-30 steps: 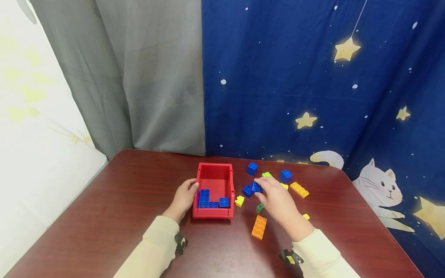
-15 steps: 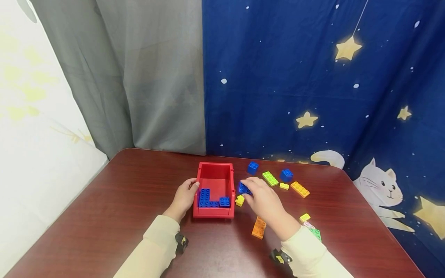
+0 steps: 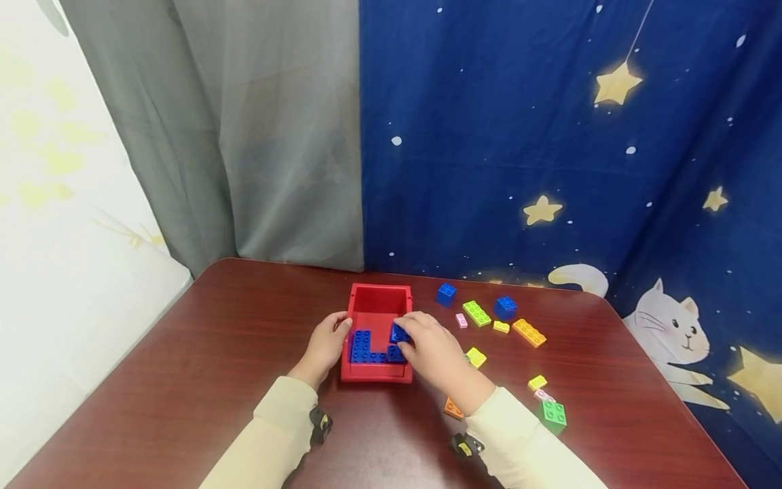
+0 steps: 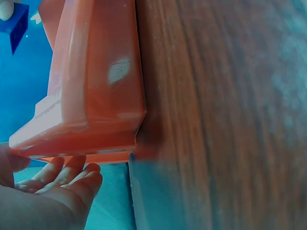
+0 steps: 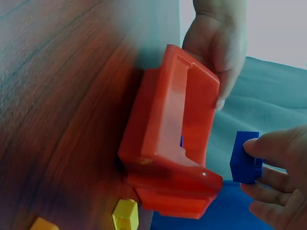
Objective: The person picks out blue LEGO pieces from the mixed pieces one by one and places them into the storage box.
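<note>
My left hand (image 3: 324, 346) grips the left wall of a red open-topped toy box (image 3: 375, 373), its thumb at the rim. The left wrist view shows the fingers against the outside of the box wall. Blue toy building bricks (image 3: 360, 345) lie inside, along the left and near sides. My right hand (image 3: 432, 348) pinches a blue studded brick (image 5: 242, 160) between thumb and fingers, above the box's right side. In the head view this hand covers part of the right wall. A small yellow brick (image 5: 125, 215) stands beside the box in the right wrist view.
Right of the box, loose bricks lie on the brown table (image 3: 256, 299): two blue ones (image 3: 446, 293), a lime one (image 3: 476, 313), a long orange one (image 3: 529, 333) and a green one (image 3: 554, 414). An orange brick (image 3: 453, 407) is partly hidden by the right wrist.
My right hand has lifted the blue brick off the table and carried it left, over the box. The left hand has stayed on the box wall.
</note>
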A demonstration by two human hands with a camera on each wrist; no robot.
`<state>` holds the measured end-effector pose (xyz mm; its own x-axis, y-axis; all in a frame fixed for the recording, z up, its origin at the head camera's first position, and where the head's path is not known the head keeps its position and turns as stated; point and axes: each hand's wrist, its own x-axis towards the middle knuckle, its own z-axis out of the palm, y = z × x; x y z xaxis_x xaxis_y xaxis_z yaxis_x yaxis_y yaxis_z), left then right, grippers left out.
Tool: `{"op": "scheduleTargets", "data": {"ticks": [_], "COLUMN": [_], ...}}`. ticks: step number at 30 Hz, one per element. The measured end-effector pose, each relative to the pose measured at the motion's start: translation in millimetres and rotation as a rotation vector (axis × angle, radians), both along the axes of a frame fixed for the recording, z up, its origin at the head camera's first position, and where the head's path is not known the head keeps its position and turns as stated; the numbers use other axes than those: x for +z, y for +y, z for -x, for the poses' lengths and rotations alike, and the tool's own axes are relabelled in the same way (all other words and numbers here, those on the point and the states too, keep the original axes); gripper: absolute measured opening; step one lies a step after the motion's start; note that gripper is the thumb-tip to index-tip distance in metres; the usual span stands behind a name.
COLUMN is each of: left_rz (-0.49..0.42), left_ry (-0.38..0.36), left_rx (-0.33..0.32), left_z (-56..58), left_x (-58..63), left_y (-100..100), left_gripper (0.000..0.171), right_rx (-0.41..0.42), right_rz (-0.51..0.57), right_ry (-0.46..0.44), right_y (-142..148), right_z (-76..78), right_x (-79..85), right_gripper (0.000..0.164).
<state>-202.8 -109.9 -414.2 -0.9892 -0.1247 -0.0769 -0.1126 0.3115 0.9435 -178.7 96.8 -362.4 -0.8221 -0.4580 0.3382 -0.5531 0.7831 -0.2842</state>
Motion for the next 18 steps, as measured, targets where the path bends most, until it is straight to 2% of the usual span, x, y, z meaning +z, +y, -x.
{"op": "scheduleTargets", "data": {"ticks": [10,18], "left_rz": [-0.003,0.016], "left_ry": [0.011,0.016], "left_rx": [0.006,0.012], "left_z": [1.7,2.1], "left_x": [-0.8,-0.4], "left_y": [1,1], "left_gripper": [0.043,0.043], "right_rx": [0.018,0.04], "right_rz": [-0.021,-0.04], "right_ry": [-0.061,-0.047], "right_y": [-15,-25], "right_z": [7.0,16.4], "right_x": [-3.0,-5.2], "right_gripper": [0.045,0.047]}}
